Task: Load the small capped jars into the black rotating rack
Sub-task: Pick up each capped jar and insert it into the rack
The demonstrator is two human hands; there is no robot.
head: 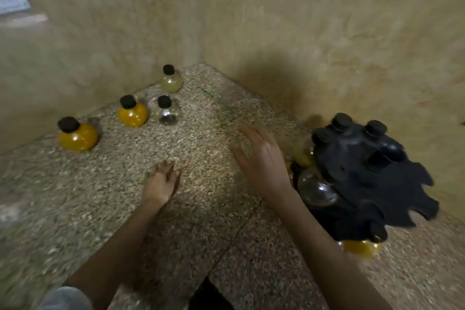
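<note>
Small capped jars (pixel 132 113) stand loose at the far left of the speckled stone counter (pixel 201 209), close to the wall (pixel 75 58): an orange jar (pixel 78 134) furthest left, a second orange jar (pixel 132 113), a clear jar (pixel 167 113) just beside it, and a pale yellow jar (pixel 171 80) farthest back. The black rotating rack (pixel 364 171) sits at the right, carrying a clear loaded jar (pixel 315 187) and an orange loaded jar (pixel 361 248). Over the counter between them, the left hand (pixel 161 181) and the right hand (pixel 261 158) hold nothing, fingers straight and spread; the right is just beside the rack.
</note>
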